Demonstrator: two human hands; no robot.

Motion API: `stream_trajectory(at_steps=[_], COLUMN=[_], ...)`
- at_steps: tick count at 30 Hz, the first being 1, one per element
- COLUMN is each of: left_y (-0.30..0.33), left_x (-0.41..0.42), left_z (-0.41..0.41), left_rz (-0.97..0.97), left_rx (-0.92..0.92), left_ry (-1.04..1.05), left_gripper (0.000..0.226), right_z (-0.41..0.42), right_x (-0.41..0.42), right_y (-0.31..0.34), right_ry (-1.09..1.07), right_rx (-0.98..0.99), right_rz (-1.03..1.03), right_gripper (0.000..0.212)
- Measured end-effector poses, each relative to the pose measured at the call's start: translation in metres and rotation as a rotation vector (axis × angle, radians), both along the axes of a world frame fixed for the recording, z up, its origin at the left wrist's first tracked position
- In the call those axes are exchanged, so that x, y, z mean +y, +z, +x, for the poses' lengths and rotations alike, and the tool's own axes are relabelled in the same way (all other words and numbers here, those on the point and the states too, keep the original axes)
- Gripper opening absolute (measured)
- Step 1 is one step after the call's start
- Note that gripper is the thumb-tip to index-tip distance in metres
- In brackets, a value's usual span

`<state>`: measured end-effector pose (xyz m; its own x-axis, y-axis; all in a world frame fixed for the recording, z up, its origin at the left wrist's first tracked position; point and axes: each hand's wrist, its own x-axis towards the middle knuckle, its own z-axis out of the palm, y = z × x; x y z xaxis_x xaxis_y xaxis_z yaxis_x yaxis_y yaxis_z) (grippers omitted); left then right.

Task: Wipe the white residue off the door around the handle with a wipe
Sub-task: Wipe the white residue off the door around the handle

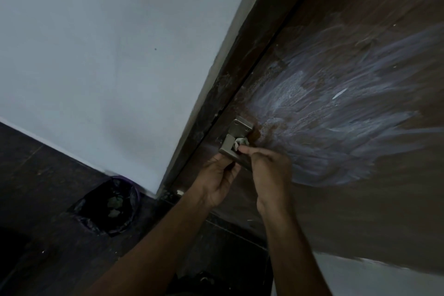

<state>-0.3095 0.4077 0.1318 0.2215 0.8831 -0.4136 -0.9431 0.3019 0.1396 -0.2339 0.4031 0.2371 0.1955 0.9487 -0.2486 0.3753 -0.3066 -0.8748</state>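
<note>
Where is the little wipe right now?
In the head view, the wipe is bunched against the metal handle, pinched by the right hand, just left of the white residue.

Both bare forearms reach up from bottom edge, converging toward centre. Left hand (217,180) at left, palm turned toward camera, fingers curled, tips gripping handle (231,144) from below. Right hand (271,173) just right of it, back of hand to camera, wrist bent, fingers bunched and extended forward, tips pinching wipe (240,143) at handle. Hands close together, nearly touching; right forearm steeper than left.
</note>
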Motion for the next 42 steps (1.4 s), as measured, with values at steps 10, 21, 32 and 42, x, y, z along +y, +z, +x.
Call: stream_trajectory(at_steps=[10, 21, 32, 42], left_y=[-0.003, 0.021, 0.019, 0.017], left_x=[-0.004, -0.007, -0.002, -0.009], left_z=[-0.001, -0.024, -0.035, -0.037], left_rz=[-0.27, -0.136, 0.031, 0.124], left_rx=[-0.023, 1.163, 1.577, 1.773], left_ry=[0.127, 0.308, 0.327, 0.339], left_gripper=[0.015, 0.003, 0.023, 0.024], right_z=[0.017, 0.01, 0.009, 0.002], right_x=[-0.007, -0.01, -0.007, -0.014], right_y=[-0.003, -0.005, -0.005, -0.013], right_ry=[-0.062, -0.037, -0.056, -0.05], right_rx=[-0.174, -0.131, -0.154, -0.206], right_rz=[0.105, 0.099, 0.135, 0.225], right_gripper=[0.041, 0.039, 0.041, 0.037])
